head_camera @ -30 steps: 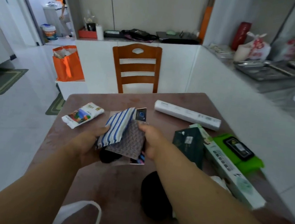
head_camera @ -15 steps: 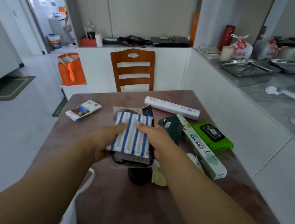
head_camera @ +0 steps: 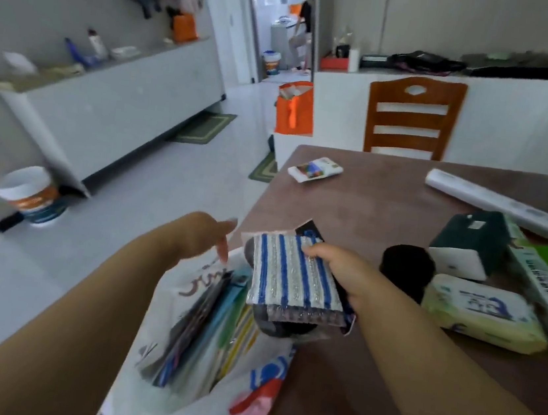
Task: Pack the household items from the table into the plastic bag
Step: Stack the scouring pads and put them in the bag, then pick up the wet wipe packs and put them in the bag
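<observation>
Right hand is gripping the striped scouring-pad pack over the plastic bag. Left hand is pinching its rim open. It's best sliding in edge-first, beside the flat packets.

Plastic bag: white, thin, red and blue print on the near wall, brown print on the far one. Mouth open at the desk's near-left edge; flat packs stand on edge inside.

Striped cloth stack: blue-and-white cloth on top, grey glittery pads and something dark beneath. Held in the right hand, tilted over the bag's mouth.

On the desk:
- small white pack, far left, alone
- long white roll, far right
- dark green tissue pack, beside a black round item
- pale wipes pack, lying flat just in front of these two
- long green-white box, at the right edge
</observation>
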`<state>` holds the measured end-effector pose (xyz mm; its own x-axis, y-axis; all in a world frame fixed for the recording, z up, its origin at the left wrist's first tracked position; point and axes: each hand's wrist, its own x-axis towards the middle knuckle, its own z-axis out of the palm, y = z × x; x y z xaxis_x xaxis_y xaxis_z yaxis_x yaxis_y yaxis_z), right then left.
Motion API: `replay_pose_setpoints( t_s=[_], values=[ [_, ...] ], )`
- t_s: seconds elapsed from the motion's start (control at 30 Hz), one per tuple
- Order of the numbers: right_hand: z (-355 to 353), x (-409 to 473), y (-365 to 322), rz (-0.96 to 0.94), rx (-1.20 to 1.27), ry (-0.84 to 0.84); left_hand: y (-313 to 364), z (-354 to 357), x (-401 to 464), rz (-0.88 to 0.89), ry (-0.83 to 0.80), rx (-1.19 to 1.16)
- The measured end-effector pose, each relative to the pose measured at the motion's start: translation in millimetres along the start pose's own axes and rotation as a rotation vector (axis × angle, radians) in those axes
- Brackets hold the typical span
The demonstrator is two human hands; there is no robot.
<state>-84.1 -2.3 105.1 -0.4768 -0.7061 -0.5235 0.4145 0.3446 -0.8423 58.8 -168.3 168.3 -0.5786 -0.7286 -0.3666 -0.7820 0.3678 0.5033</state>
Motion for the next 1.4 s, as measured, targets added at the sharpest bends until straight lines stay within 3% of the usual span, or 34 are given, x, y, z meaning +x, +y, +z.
replay_pose_setpoints(
  t_s=[0.07,0.13,0.33,0.47,0.57,0.63,0.7,0.73,0.8,0.83,0.9,1.1,1.2,1.4],
  values=[
    [18,2,8,0.019,-0.075,-0.012,-21,2,-8,-0.029,-0.096,0.251],
    [33,2,12,0.059,-0.123,-0.032,-39,7,-10,-0.075,-0.177,0.326],
    [63,-10,14,0.063,-0.296,-0.090,-67,-7,-5,-0.095,0.010,0.047],
    [111,6,19,0.004,-0.314,-0.005,-81,-21,-2,-0.065,0.042,-0.177],
    [147,14,29,0.001,-0.578,-0.063,-86,-28,-2,-0.048,0.082,-0.232],
    [150,12,29,-0.111,-0.854,0.047,-89,-32,-3,-0.052,0.088,-0.262],
    [137,11,26,-0.435,-0.965,0.251,-95,-36,-2,-0.062,0.118,-0.322],
    [130,11,27,-0.599,-0.959,0.256,-96,-37,-2,-0.063,0.131,-0.347],
    [125,6,28,-0.636,-1.087,-0.026,-96,-39,1,-0.066,0.132,-0.368],
    [126,3,32,-0.517,-1.189,-0.202,-95,-39,2,-0.076,0.121,-0.372],
    [127,6,40,-0.333,-1.282,-0.335,-92,-37,4,-0.104,0.097,-0.371],
    [95,18,26,-0.400,-0.742,-0.215,-78,-36,11,-0.054,0.043,-0.267],
    [74,22,9,-0.482,-0.599,-0.166,-62,-40,17,0.027,0.046,-0.281],
    [26,30,-25,-0.641,-0.388,0.086,12,-36,35,0.171,0.048,-0.293]
  ],
)
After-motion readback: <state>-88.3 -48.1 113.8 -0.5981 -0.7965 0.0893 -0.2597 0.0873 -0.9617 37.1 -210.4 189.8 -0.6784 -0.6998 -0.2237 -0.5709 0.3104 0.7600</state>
